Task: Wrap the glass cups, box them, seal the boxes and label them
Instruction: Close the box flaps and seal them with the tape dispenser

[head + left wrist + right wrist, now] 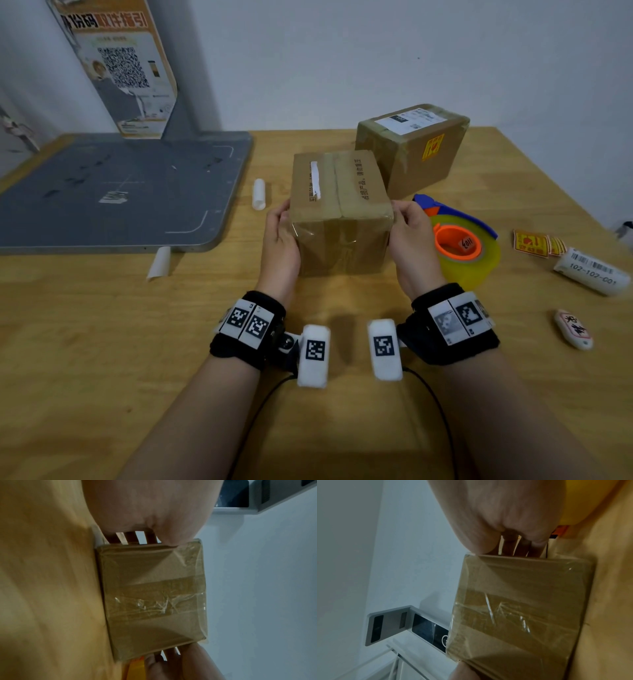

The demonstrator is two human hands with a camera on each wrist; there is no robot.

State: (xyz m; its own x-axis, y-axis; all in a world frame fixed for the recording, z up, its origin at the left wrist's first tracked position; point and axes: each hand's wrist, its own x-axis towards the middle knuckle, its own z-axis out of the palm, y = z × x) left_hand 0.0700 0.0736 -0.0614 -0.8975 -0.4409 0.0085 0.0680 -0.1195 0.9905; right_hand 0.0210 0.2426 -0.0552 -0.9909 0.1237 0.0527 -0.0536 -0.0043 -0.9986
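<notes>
Between both hands' fingers (279, 210) sits the taped box (340, 212), seemingly on the table (102, 325).

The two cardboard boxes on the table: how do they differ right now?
The near box is gripped by the left hand and right hand; the far box stands untouched. The far box carries a white shipping label and yellow sticker; the near box has neither. Both are taped shut.
</notes>
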